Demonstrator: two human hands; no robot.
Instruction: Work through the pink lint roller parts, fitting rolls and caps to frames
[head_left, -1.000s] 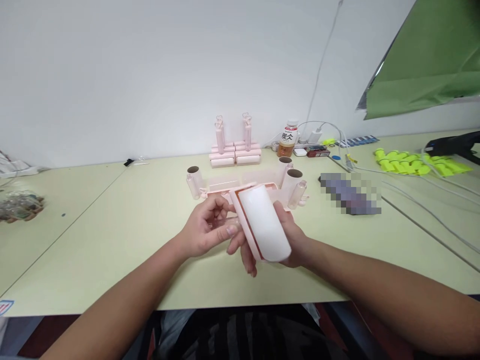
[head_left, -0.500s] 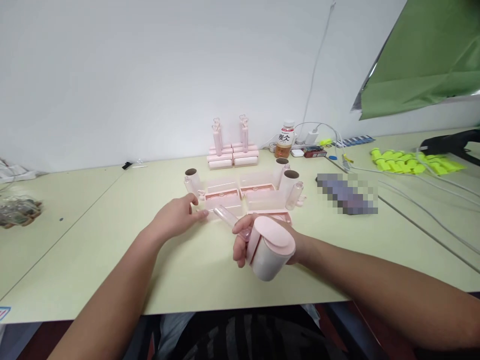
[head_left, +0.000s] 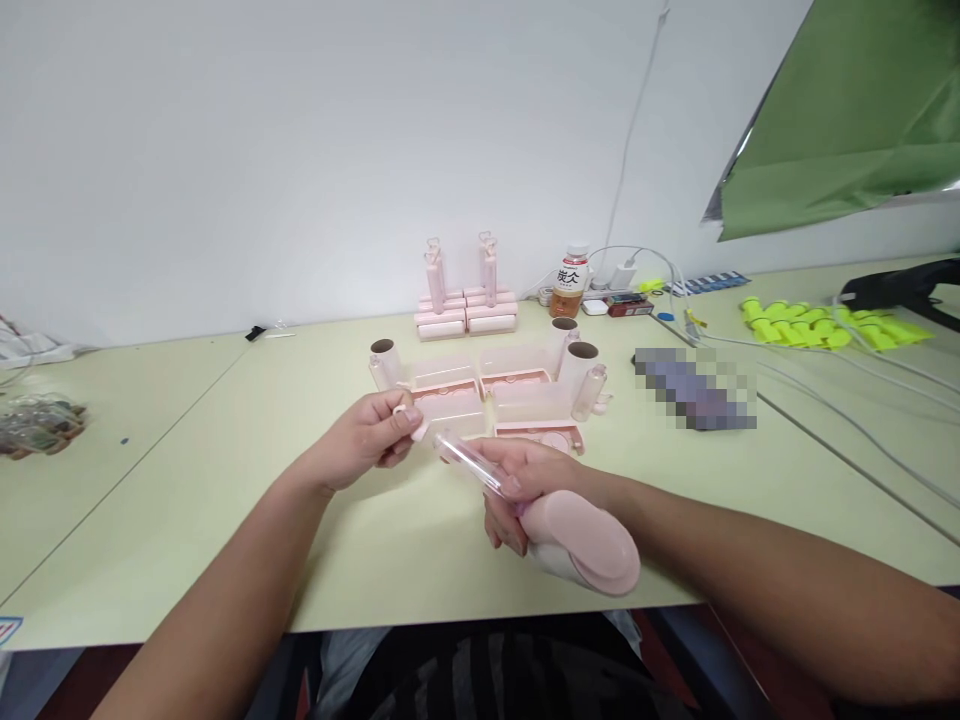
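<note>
My right hand (head_left: 525, 480) grips a pink lint roller (head_left: 589, 545) with a white roll, its round pink end cap turned toward me and its clear tube handle (head_left: 466, 458) pointing up and left. My left hand (head_left: 367, 438) pinches a small pink part (head_left: 409, 412) just left of the tube's tip. Both hands hover over the pale green table (head_left: 225, 480), in front of a cluster of pink cases (head_left: 491, 395) and cardboard-cored rolls (head_left: 384, 358).
Finished pink rollers (head_left: 465, 300) stand stacked at the wall. A drink bottle (head_left: 570, 282), chargers and white cables (head_left: 825, 385) lie to the right, with yellow-green parts (head_left: 817, 325) and a green sheet (head_left: 855, 110) beyond. A bag (head_left: 37, 420) lies far left.
My right hand turned the roller from roll-up to end cap toward me and lowered it. My left hand reached to the cases, picked up a small pink part and brought it to the tube.
</note>
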